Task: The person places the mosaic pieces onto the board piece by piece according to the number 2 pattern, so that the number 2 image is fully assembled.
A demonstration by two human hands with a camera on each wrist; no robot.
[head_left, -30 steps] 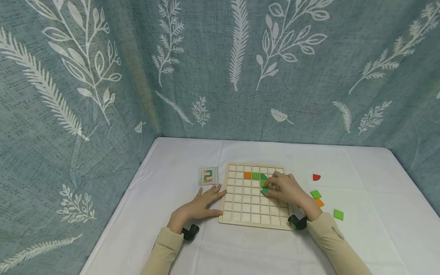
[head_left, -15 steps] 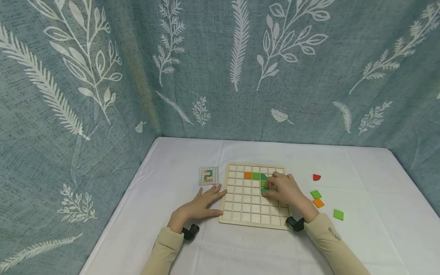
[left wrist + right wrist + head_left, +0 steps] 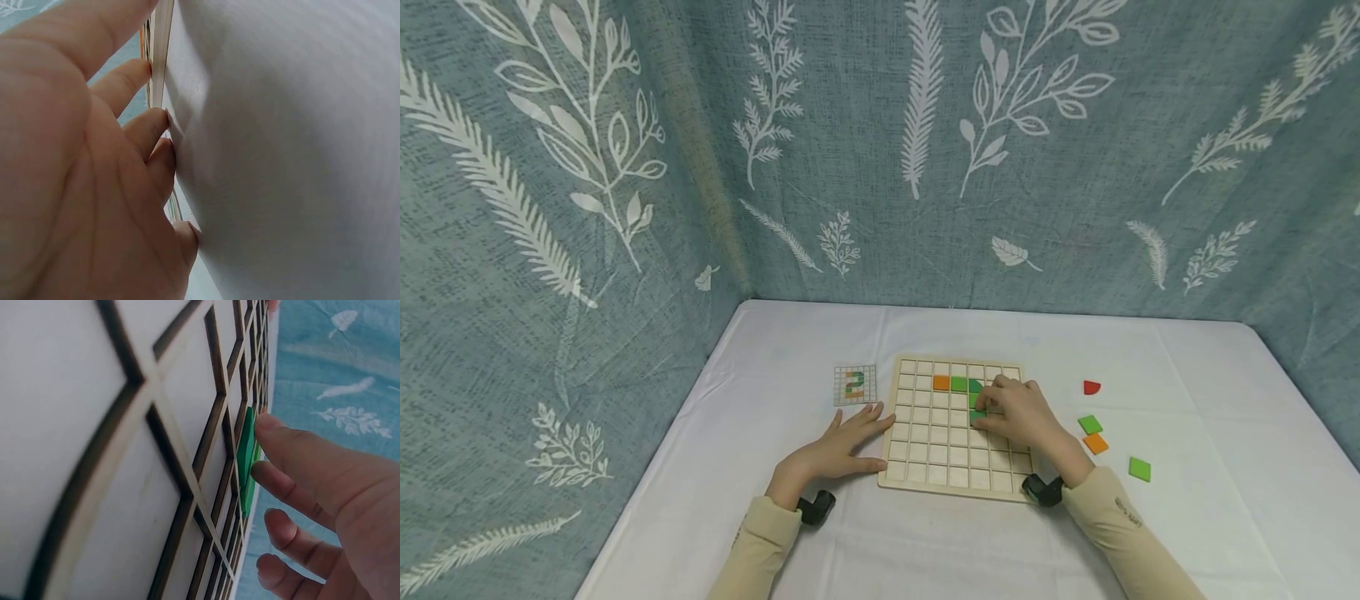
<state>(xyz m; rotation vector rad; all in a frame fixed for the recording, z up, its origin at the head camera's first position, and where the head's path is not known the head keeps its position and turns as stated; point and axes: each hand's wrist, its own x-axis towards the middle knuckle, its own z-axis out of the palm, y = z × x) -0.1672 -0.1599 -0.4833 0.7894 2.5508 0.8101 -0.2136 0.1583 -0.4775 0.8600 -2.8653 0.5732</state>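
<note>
A wooden grid board (image 3: 938,454) lies on the table. My right hand (image 3: 1028,412) is over its right half, thumb and index finger at a dark green tile (image 3: 247,459), pinching it at a grid cell. In the head view that tile sits just below a light green tile (image 3: 975,400), partly covered by the fingers. Along an upper row run an orange tile (image 3: 942,382), a green tile (image 3: 958,384) and a dark green corner tile (image 3: 975,386). My left hand (image 3: 838,447) is spread, with fingertips and thumb touching the board's left edge.
A small pattern card (image 3: 854,385) showing a 2 lies left of the board. To the right are a red quarter-round tile (image 3: 1092,387), a green tile (image 3: 1090,425), an orange tile (image 3: 1096,443) and another green tile (image 3: 1139,469). A patterned curtain (image 3: 865,167) hangs behind the table.
The dark green tile, tilted in my right fingers a second ago, now lies flatter at its cell. The right wrist has shifted slightly left; my left hand stays in place.
</note>
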